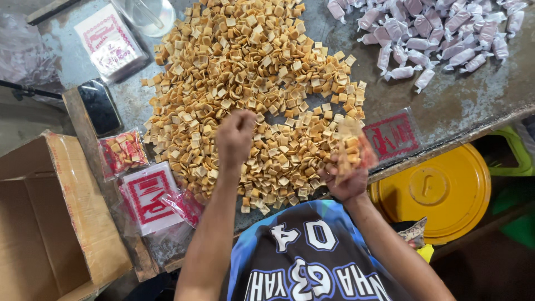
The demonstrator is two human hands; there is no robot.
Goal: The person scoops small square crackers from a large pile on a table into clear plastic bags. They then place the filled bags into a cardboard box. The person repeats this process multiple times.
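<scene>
Here your counter (446, 111) is worn grey metal with a wooden edge, heaped with square golden crackers (251, 89). Your left hand (235, 136) hovers above the heap, fingers bunched, though you cannot tell what they pinch. Your right hand (348, 178) grips a clear bag (352, 149) part-filled with crackers at the near edge. White twisted packets (434, 33) lie far right; red-printed empty bags (147, 195) and a filled packet (121, 152) sit left, beside an open cardboard box (50, 223). A yellow lid (440, 192) lies below the counter.
</scene>
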